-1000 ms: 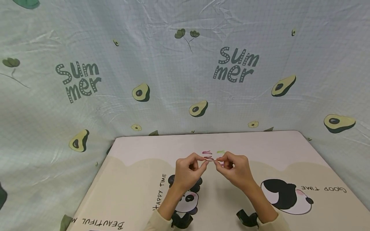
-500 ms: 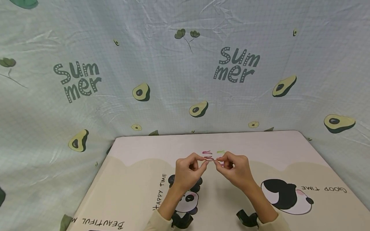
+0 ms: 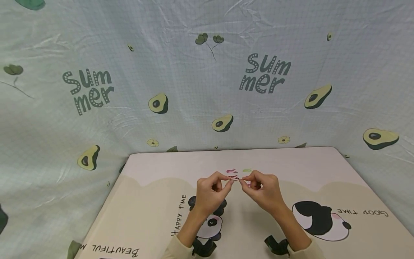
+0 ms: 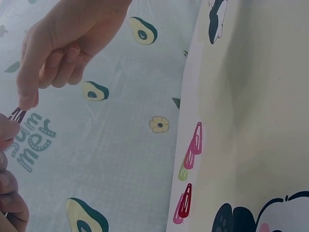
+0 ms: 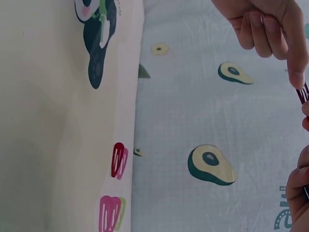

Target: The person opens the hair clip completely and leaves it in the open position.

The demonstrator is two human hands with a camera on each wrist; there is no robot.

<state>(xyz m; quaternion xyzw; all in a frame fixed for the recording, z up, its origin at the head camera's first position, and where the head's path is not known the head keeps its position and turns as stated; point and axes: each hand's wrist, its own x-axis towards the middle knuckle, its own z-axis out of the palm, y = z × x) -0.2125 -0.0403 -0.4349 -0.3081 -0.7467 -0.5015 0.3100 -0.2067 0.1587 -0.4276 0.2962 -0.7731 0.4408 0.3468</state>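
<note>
In the head view, my left hand [image 3: 210, 194] and right hand [image 3: 266, 189] meet over the far middle of the table. Thumb and forefinger of each pinch one end of a dark red snap hair clip [image 4: 18, 114], which spans the small gap between them. Fingertips cover both its ends. Beyond and below the hands lie several more hair clips: a red clip [image 4: 185, 200] overlapping a pink clip [image 4: 177, 212], and a green clip [image 4: 182, 171] beside two magenta clips [image 5: 110, 212]. In the head view the right hand partly hides one magenta clip.
The table [image 3: 145, 212] wears a cream and pink cover printed with a panda and a dog. Its far edge meets a hanging pale cloth [image 3: 194, 72] printed with avocados. Dark straps [image 3: 204, 248] show by both wrists, next to beige sleeves [image 3: 177, 249].
</note>
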